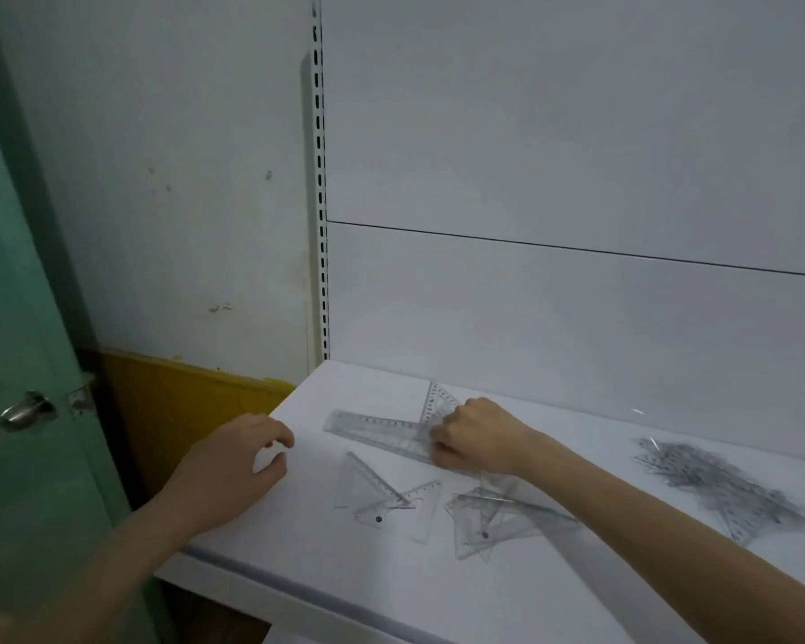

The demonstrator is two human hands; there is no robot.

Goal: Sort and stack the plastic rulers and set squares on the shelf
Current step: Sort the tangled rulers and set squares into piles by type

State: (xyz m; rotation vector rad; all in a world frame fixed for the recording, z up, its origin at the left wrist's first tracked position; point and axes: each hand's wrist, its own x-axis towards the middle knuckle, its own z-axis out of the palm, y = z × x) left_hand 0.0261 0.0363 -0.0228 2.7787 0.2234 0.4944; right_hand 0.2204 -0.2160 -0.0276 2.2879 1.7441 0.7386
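Clear plastic rulers and set squares lie on a white shelf (298, 541). A long straight ruler (372, 427) lies flat at the back left, and my right hand (475, 436) grips its right end with curled fingers. A small set square (438, 402) pokes out behind that hand. Two overlapping set squares (382, 497) lie in front of the ruler, and a small heap of set squares (489, 520) lies to their right under my right forearm. My left hand (233, 467) hovers at the shelf's left edge, fingers loosely curled, holding nothing.
A large blurred pile of clear rulers (721, 481) lies at the right of the shelf. White back panels rise behind it, with a slotted upright (319, 216) at the left. A green door (15, 346) with a metal knob (26, 411) stands left.
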